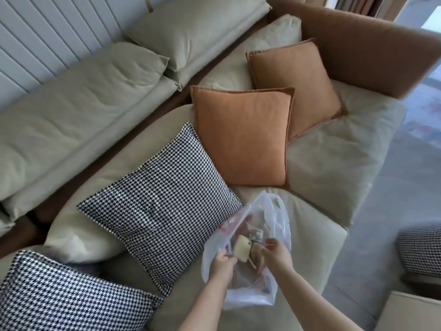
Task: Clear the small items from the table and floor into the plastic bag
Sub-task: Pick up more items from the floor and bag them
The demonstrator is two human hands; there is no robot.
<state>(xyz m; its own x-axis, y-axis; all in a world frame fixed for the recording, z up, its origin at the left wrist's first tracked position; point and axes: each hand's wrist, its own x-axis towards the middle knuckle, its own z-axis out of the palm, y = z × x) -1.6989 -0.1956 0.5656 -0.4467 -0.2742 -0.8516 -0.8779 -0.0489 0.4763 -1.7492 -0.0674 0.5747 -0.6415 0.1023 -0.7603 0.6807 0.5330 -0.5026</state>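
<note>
A clear plastic bag (274,218) lies on the pale green sofa seat (317,237), its mouth held wide. My left hand (222,263) grips the bag's left rim. My right hand (276,253) pinches the right rim. Inside the bag I see several small items: a cream tag-like piece (242,249), something grey, and reddish scraps lower down. Much of the contents is blurred behind the plastic.
A houndstooth cushion (162,206) lies just left of the bag, another (59,297) at the lower left. Two orange cushions (241,137) lean behind it. A third houndstooth cushion (422,249) sits at the right edge. Grey floor (391,187) runs along the sofa's right.
</note>
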